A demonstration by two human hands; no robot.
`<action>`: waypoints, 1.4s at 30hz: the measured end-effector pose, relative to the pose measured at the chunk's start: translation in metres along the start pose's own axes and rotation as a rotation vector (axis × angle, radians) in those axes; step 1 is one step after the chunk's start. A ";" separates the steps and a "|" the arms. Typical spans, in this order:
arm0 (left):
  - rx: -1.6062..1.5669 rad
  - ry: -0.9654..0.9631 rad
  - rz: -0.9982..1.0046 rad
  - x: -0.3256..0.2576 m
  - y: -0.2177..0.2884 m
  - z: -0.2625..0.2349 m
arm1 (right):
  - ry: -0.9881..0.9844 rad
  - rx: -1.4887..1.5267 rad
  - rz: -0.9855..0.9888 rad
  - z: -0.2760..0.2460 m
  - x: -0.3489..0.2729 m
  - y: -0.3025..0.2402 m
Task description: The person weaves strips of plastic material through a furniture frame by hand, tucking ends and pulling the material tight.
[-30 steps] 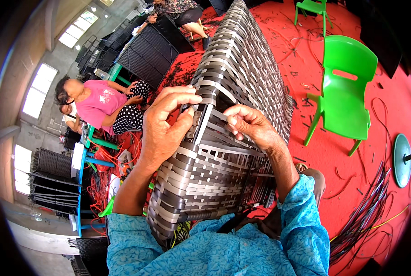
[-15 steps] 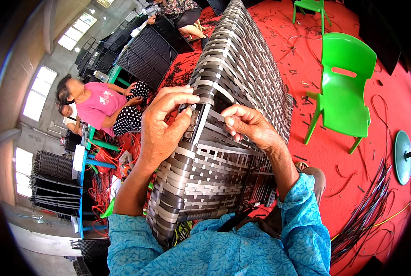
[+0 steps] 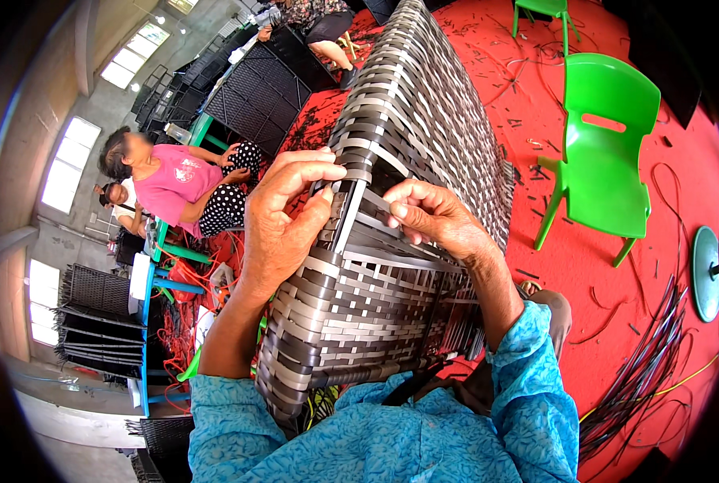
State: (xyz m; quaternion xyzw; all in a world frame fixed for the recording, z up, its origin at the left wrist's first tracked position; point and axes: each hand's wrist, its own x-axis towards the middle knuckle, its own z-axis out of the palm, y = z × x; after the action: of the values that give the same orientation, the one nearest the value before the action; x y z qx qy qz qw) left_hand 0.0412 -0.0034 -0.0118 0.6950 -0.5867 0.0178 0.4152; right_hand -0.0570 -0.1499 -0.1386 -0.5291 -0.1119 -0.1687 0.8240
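Observation:
A large piece of wicker furniture [image 3: 375, 318], woven from flat brown and grey plastic strips, stands tilted in front of me. One corner edge with a bare metal bar [image 3: 351, 216] faces up. My left hand [image 3: 283, 217] is closed on the left side of that edge, its fingertips and thumb pressing a strip wrapped round it [image 3: 351, 165]. Just right of the bar, my right hand [image 3: 440, 221] pinches a flat plastic strip by the gap in the weave; its fingers partly hide the strip.
Beyond the wicker piece on the right is a green plastic chair [image 3: 609, 153]. Long loose strips [image 3: 637, 370] lie on the red floor near a round teal disc [image 3: 705, 274]. At the left, a person in a pink shirt [image 3: 178, 181] sits by dark woven panels [image 3: 259, 97].
Both hands keep their hold at the corner. My right hand has shifted very slightly left, toward the bare bar. The wicker piece stays in place.

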 end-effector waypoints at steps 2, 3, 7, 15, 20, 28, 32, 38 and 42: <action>-0.004 -0.003 0.004 0.000 0.001 -0.001 | -0.030 0.017 0.004 -0.002 -0.001 -0.001; -0.013 0.001 -0.009 -0.001 0.001 -0.001 | -0.028 0.017 0.005 -0.002 -0.002 -0.001; -0.004 -0.001 -0.010 -0.001 0.001 0.000 | -0.047 0.008 -0.024 0.001 0.000 0.001; -0.001 -0.005 -0.017 -0.001 0.003 0.000 | -0.031 0.062 -0.047 0.015 0.002 -0.006; 0.001 -0.011 -0.020 -0.001 0.002 0.001 | 0.054 0.112 -0.060 0.022 0.002 -0.009; 0.044 -0.006 -0.012 -0.001 0.004 -0.001 | 0.102 0.032 -0.057 0.027 -0.001 -0.018; 0.124 -0.034 0.062 0.001 0.004 -0.002 | 0.152 -0.008 -0.050 0.031 -0.003 -0.023; 0.126 -0.013 0.055 -0.001 0.002 -0.002 | 0.254 0.041 -0.084 0.035 -0.002 -0.026; 0.101 -0.013 0.078 0.000 0.001 -0.002 | 0.292 0.011 -0.153 0.037 -0.003 -0.027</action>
State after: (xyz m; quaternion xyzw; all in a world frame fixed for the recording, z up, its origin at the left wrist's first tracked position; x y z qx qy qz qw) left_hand 0.0412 -0.0026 -0.0101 0.6918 -0.6145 0.0589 0.3746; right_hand -0.0712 -0.1258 -0.1017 -0.4844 -0.0320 -0.3054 0.8192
